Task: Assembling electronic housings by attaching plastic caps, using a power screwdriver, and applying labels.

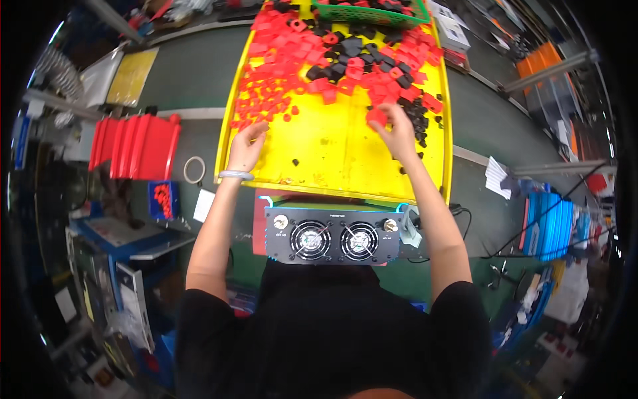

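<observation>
My left hand [247, 147], with a pale bangle [236, 175] on its wrist, is at the left side of a yellow tray [319, 149]. Its fingers curl together at the edge of a spread of small red plastic pieces [256, 93]; what they hold, if anything, is too small to make out. My right hand [399, 133] pinches a rounded red plastic piece [376, 118] between thumb and fingers, above the tray's right half. Beside that hand lies a strip of small black plastic pieces [419, 123]. Larger red and black plastic blocks [352, 56] are heaped across the far half.
A green basket [372, 14] holding more pieces stands at the tray's far end. Close to my body is a black and blue device with two fans [334, 236]. Red bins [136, 146] and a small blue bin [163, 199] are at left, blue bins [548, 226] at right.
</observation>
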Demonstrator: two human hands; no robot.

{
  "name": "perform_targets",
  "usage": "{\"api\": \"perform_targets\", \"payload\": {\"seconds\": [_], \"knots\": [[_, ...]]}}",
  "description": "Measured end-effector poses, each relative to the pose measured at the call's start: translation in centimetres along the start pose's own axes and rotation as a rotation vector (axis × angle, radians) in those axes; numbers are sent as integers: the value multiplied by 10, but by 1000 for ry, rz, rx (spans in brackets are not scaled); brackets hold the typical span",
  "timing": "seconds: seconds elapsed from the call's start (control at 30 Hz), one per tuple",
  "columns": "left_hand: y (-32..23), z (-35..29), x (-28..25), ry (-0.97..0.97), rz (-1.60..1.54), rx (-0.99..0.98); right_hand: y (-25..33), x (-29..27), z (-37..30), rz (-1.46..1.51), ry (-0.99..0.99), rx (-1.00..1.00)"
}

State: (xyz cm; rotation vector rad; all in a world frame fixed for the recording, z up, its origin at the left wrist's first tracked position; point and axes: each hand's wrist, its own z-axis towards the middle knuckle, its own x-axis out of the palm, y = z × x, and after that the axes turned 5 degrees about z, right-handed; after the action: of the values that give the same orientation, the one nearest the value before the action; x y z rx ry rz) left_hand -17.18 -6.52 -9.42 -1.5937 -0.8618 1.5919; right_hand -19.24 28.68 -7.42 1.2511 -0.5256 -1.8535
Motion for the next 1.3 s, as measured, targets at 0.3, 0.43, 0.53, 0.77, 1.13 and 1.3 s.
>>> {"api": "perform_targets", "payload": {"seconds": [0.3,0.43,0.53,0.77,1.13,1.3], "knots": [[-49,23,44,338,-142,72,22,17,-29,327,78,193],[-77,27,76,607,-553,20,52,27,-9,708,109,369],[-82,32,74,639,-442,-26,58,33,-3,732,164,339],[-71,37,56,648,-350,-18,40,18,11,942,-175,507],[-37,52,14,229,-75,-110,7,14,-35,-266,254,57],[-75,41,27,376,-139,47,46,21,8,407,296,314]]}}
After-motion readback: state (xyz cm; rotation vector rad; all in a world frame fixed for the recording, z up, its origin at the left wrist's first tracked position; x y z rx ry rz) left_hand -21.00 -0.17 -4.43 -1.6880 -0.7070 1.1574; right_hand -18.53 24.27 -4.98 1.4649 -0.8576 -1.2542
